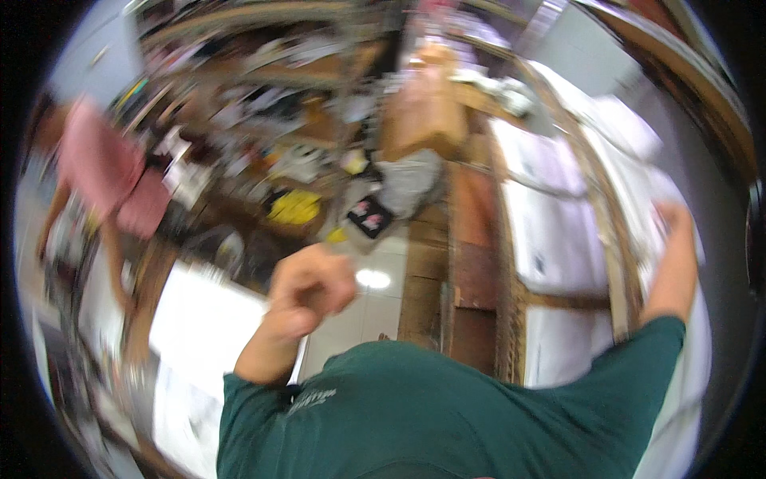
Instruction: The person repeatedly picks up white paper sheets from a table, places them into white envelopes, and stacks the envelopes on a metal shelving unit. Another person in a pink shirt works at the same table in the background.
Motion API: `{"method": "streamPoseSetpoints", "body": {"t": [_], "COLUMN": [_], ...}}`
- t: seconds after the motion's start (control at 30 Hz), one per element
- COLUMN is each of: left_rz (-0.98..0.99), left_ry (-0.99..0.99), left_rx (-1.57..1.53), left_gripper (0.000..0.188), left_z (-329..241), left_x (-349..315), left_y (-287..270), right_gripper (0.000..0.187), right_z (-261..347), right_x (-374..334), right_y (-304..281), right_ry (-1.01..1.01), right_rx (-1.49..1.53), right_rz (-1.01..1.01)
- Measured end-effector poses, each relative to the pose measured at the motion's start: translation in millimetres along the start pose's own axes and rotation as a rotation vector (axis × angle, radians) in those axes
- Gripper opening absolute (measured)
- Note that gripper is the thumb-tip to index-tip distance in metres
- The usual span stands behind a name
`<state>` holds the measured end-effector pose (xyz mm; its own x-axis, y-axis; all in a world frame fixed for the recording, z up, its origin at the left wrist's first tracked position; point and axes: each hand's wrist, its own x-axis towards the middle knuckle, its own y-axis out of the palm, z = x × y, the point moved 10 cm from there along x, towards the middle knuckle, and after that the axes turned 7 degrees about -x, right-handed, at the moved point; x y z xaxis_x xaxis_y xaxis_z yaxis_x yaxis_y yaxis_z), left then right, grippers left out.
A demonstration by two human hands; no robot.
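Observation:
My left hand (pixel 311 289) is raised in front of my body, its fingers curled in, and no object shows in it. Below and behind it lies a bright white surface (pixel 199 319). My right hand (pixel 675 222) reaches out to the right, against white sheet-like material (pixel 638 191) on a rack. Its fingers are smeared by motion, so I cannot tell whether they grip the material. More white stacks (pixel 558 239) sit in the wooden-edged compartments between my hands.
A person in pink (pixel 104 168) stands at the left by a table. Cluttered shelves (pixel 271 88) run along the back. A cardboard box (pixel 427 112), a grey plastic bag (pixel 407 184), a black item with pink shapes (pixel 369 215) and a yellow bundle (pixel 294 206) are ahead, near the tiled floor (pixel 351 311).

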<state>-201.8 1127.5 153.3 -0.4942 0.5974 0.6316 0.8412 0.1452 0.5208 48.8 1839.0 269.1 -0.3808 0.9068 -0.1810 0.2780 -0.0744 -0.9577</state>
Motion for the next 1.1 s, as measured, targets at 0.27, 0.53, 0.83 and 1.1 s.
{"method": "streamPoseSetpoints", "body": {"t": [0.27,0.53,0.83,1.1], "left_rz": [-0.161,-1.127,-1.195,-0.048], "left_ry": [0.028,-0.090,-0.413,-0.438], "left_rx": [1.114,1.536,1.377,1.187], "left_gripper": [0.032,0.028,0.034,0.054], "left_z": [16,-57,-62,-94], "left_x": [-62,-281,-356,-193], "left_y": [-33,-154,-137,-25], "right_gripper": [0.049,0.047,0.041,0.050], "right_z": [135,413,579,437], "right_x": [49,-175,-267,-364], "right_y": [-114,-114,355,689], "right_ry": [-0.505,-1.247,-1.051,-1.062], "right_rx": [0.137,0.479,0.718,-0.119], "right_rz": [-0.382,-0.492,0.496,1.006]}}
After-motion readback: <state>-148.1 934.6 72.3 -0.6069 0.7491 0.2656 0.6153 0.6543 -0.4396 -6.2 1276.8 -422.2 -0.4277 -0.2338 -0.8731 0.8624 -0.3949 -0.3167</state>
